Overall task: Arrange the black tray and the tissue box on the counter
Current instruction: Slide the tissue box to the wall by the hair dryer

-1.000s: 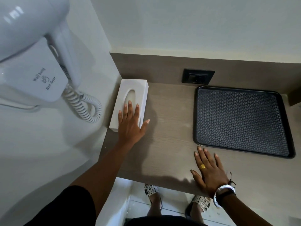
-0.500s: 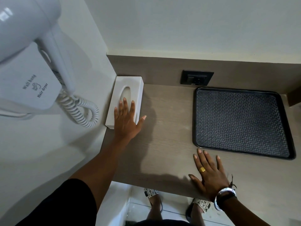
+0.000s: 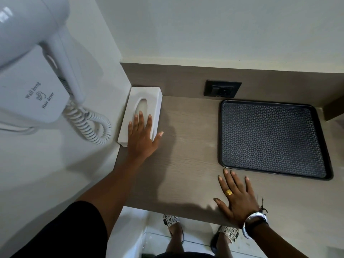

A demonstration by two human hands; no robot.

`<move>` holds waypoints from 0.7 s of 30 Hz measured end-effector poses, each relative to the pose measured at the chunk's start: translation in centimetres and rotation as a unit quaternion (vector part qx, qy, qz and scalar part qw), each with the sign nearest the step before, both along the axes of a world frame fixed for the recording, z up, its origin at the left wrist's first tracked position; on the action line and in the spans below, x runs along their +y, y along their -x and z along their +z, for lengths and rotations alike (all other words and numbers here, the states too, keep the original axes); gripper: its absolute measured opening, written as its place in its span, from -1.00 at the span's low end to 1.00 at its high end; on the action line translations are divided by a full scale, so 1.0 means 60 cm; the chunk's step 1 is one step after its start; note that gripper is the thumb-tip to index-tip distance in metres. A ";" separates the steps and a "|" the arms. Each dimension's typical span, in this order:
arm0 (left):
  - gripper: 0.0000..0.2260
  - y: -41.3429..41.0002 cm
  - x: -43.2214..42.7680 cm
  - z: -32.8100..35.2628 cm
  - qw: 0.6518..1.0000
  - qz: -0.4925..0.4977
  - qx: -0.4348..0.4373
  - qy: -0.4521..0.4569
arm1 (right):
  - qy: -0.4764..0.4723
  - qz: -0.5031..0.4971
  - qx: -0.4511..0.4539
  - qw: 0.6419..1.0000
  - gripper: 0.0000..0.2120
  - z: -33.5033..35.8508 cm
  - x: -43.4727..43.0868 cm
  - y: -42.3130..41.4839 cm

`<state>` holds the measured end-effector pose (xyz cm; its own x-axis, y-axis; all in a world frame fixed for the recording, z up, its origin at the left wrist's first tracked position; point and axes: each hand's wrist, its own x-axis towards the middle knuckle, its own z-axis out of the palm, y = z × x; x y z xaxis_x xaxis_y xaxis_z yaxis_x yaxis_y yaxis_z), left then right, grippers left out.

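Observation:
The white tissue box (image 3: pixel 147 94) lies in the counter's far left corner, its long side against the left wall and its far end at the back panel. My left hand (image 3: pixel 142 139) rests flat on its near half, fingers spread, thumb off its right side. The black tray (image 3: pixel 270 136), with a patterned base, lies flat at the back right of the wooden counter (image 3: pixel 189 146). Flat on the counter, just in front of the tray's near left corner, is my right hand (image 3: pixel 237 199), not touching the tray.
A white wall-hung hair dryer (image 3: pixel 37 71) with a coiled cord (image 3: pixel 89 125) sticks out from the left wall beside the tissue box. A black socket (image 3: pixel 222 89) sits in the back panel. My sandalled feet (image 3: pixel 172 220) show below the counter's front edge.
My left hand has slid the tissue box back into the corner, until its far end meets the back panel. My right hand and the tray have stayed in place.

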<state>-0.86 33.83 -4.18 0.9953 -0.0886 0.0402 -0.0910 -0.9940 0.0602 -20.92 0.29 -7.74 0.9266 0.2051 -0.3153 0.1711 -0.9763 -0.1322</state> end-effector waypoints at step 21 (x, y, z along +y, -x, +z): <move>-0.20 0.002 0.017 0.026 0.999 -0.009 0.022 -0.031 | 0.003 -0.004 0.003 1.000 -0.31 0.007 0.004 0.004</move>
